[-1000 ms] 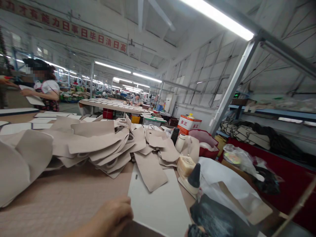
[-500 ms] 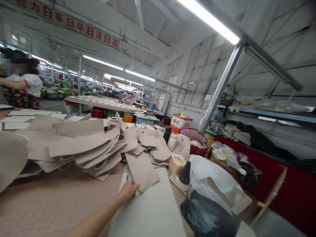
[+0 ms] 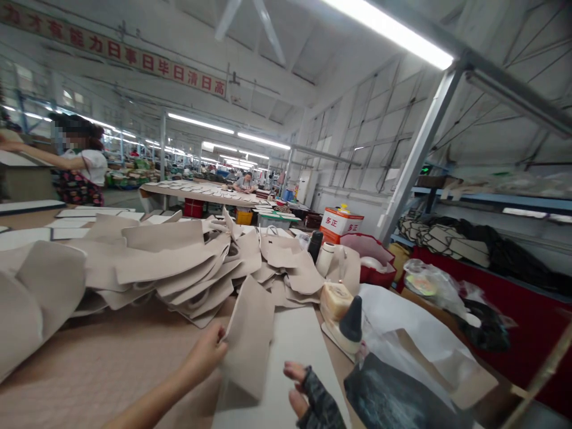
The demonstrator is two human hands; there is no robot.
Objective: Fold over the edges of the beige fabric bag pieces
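My left hand (image 3: 206, 356) grips the edge of a beige cut fabric piece (image 3: 248, 339) and holds it lifted and tilted above a white board (image 3: 297, 351) on the table. My right hand (image 3: 308, 390), in a dark patterned fingerless glove, hovers with fingers apart just right of the piece, over the board, holding nothing. A big heap of similar beige pieces (image 3: 170, 262) lies behind.
A glue bottle with a black cone tip (image 3: 351, 322), a yellowish block (image 3: 336, 300), a dark bag (image 3: 393, 396) and white sheets (image 3: 402, 322) crowd the right. A red bin (image 3: 373, 262), a box (image 3: 342, 223) and shelves (image 3: 491, 202) stand beyond. A person (image 3: 80, 170) works at far left.
My left hand reached forward to the beige piece, took hold of it and lifted it off the board. My gloved right hand has come into view beside it.
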